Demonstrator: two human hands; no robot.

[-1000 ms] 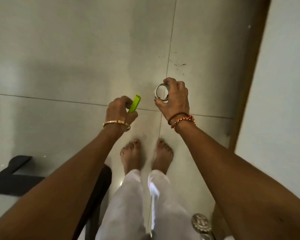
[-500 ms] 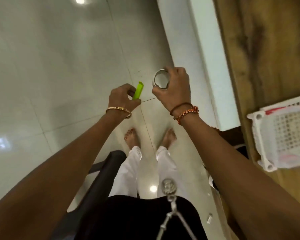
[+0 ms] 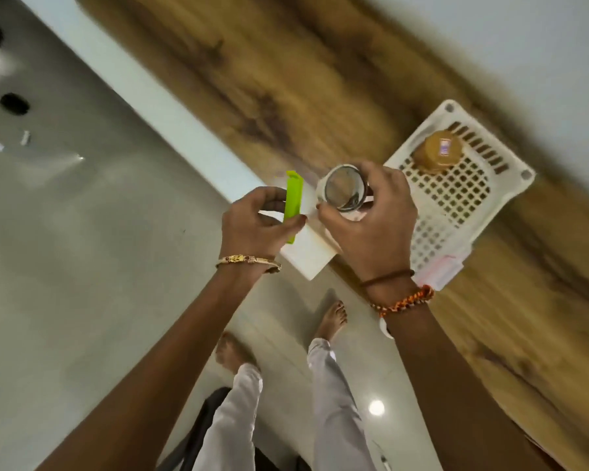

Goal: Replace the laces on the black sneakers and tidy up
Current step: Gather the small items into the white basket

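Your left hand pinches a flat lime-green plastic strip, upright. Your right hand grips a round roll of clear tape, just beside the strip. Behind them, a white perforated plastic basket sits on the wood-grain surface, holding a brown-lidded jar. Bare feet on grey floor tiles.
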